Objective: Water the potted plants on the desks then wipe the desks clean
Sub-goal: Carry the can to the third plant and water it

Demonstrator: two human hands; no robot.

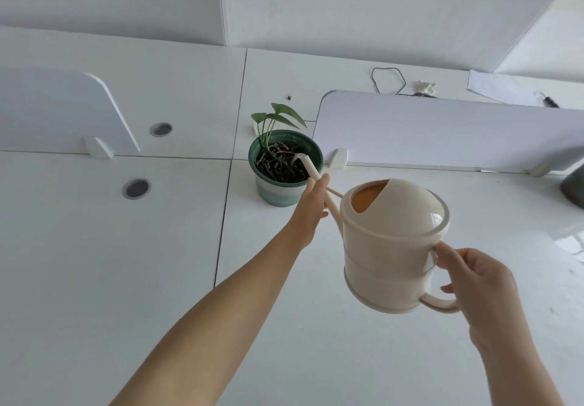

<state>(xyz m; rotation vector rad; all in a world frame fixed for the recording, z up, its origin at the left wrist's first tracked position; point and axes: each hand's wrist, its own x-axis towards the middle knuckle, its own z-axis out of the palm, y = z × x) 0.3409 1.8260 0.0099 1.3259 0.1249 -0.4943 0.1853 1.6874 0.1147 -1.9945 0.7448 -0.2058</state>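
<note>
From the head camera, one cream watering can (395, 247) is held tilted above the white bench (94, 279), its spout (311, 170) reaching over the rim of the one potted plant (286, 165). The spout tip sits above the dark soil, and a thin stream of water seems to leave it, though that is faint. The right hand (474, 279) has its grip wrapped around the can's loop handle, fingers curled through and thumb on top. The left hand (311, 213) steadies the spout from the side, its grip closed lightly around the thin tube, partway along it.

The plant stands in a single green-glazed pot with a pale lower band, near the seam where the bench panels meet. It carries a few green leaves on thin stems.

Two round cable holes (136, 189) lie in the bench to the left, well apart from the pot. Two white divider screens (442, 134) stand upright, one on each side of the pot. Behind the right screen lie one black cable (388, 80) and one sheet of paper (499, 88).
</note>
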